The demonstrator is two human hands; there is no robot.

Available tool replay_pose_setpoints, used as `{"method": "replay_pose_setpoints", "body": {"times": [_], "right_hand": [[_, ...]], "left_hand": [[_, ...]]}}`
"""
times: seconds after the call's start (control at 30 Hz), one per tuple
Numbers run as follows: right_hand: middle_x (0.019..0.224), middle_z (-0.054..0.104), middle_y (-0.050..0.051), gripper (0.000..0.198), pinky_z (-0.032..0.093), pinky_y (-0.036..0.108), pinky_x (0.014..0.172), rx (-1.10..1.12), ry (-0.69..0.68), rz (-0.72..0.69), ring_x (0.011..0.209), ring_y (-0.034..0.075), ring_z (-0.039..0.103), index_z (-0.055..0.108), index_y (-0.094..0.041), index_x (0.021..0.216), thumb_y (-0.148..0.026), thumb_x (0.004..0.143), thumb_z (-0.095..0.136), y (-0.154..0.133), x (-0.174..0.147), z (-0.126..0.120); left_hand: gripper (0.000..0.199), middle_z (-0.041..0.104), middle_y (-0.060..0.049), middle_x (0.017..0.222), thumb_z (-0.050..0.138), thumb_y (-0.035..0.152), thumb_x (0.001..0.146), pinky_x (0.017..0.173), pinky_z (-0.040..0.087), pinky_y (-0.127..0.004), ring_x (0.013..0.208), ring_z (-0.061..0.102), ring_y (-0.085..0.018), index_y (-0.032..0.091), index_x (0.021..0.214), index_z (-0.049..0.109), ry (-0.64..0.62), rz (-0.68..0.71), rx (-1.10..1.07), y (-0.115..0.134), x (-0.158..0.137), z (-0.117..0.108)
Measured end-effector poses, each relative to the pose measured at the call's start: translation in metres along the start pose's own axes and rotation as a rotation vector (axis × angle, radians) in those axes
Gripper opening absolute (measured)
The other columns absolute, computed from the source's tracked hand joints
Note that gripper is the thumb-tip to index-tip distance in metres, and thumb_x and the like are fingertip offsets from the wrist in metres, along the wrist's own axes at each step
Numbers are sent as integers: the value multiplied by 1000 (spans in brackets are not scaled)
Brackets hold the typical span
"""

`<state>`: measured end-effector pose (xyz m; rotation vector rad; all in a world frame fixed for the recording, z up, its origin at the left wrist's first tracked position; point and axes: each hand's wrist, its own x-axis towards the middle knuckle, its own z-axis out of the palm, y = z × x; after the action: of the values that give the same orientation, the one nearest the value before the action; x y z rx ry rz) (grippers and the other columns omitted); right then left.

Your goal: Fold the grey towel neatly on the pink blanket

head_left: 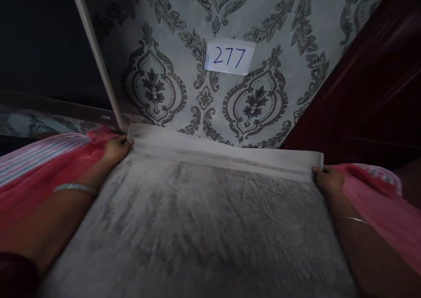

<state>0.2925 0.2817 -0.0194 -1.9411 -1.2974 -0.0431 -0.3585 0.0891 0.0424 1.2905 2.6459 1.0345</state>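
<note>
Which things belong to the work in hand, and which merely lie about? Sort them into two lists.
In hand:
grey towel, pale-banded edge up
left hand, gripping one corner
right hand, gripping the other

Lying about:
paper marked 277
striped pink-red fabric, apparently unheld

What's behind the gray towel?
Past the top edge of the gray towel, a patterned surface shows, with a white card marked 277 on it. Pink-red fabric shows out to both sides. Anything directly behind is covered; can't tell.
</note>
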Motion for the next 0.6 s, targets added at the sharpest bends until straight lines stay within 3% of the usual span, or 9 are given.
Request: {"method": "replay_pose_setpoints", "body": {"times": [0.13,0.17,0.23,0.3,0.4,0.5,0.6], "right_hand": [[109,72,22,51,49,44,91,9,83,106,101,33,65,67,-5,125,-22,78,55,-18,-5,-16],[121,68,24,57,46,47,98,14,117,45,112,35,62,62,-4,133,-23,80,52,-30,-10,-23],[141,57,24,62,37,48,112,51,105,-240,131,34,51,52,-3,143,-29,86,48,-62,-29,-35],[155,43,22,68,29,43,119,107,-50,-654,143,30,39,40,-3,152,-38,93,42,-99,-60,-37],[166,24,13,78,21,51,122,37,-321,-1039,153,29,19,19,-17,162,-52,96,40,-140,-118,-19],[167,22,9,75,21,57,121,-123,-694,-1200,153,29,19,15,-28,163,-61,99,34,-152,-159,4],[168,19,8,74,19,57,122,-155,-795,-1216,154,28,17,14,-29,163,-64,100,28,-147,-167,15]], "left_hand": [[57,61,-21,136,45,28,91,102,47,-45,121,60,-34,6,143,51,66,86,276,23,-14,-8],[57,60,-20,139,43,29,92,102,47,-47,123,59,-35,9,144,50,82,164,328,34,-21,-7],[55,58,-15,143,38,30,93,109,43,-45,129,56,-32,14,144,53,43,412,346,57,-43,-1],[56,52,-8,151,35,34,96,120,33,-41,141,45,-25,22,149,49,-120,723,293,78,-68,12],[69,24,-6,167,41,55,95,127,13,-48,155,20,-27,27,158,33,-369,1037,272,92,-101,40],[75,16,-9,168,33,67,95,126,9,-52,156,14,-28,29,159,28,-603,1040,324,85,-113,60],[76,14,-8,168,26,70,96,125,5,-54,156,12,-27,29,160,25,-638,985,360,79,-112,66]]}}
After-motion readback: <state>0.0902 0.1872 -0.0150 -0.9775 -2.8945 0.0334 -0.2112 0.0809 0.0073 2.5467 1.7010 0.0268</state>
